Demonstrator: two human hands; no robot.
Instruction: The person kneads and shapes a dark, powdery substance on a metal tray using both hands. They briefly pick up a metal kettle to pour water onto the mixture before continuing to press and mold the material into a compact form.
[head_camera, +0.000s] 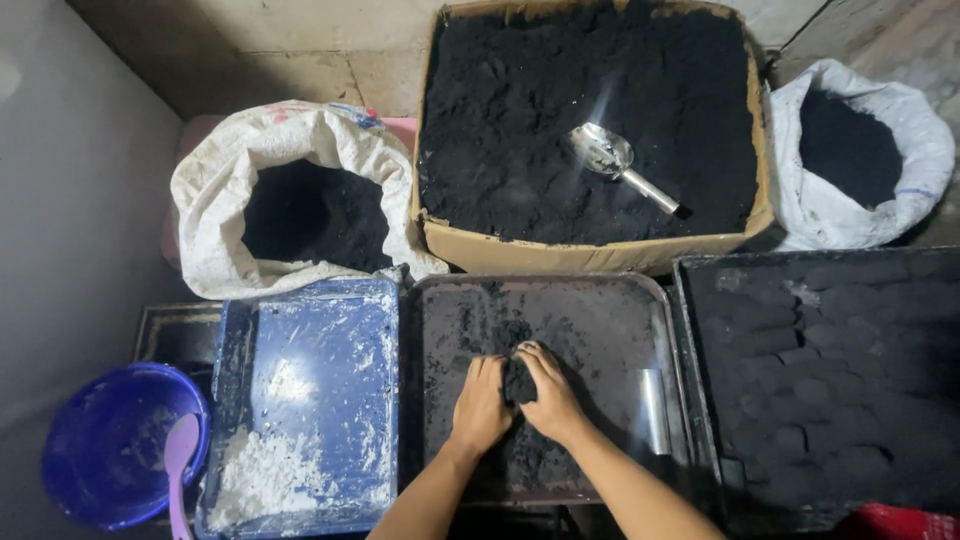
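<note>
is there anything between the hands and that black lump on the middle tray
Nothing visible. The left hand and right hand press directly against the dark powdery lump from both sides, over the black metal tray.

A lump of black powder is pressed between the fingers of both hands, with only its dark, grainy top seen between them. It is held low over the dark metal tray, where more loose black powder is scattered just beyond the fingers.
</note>
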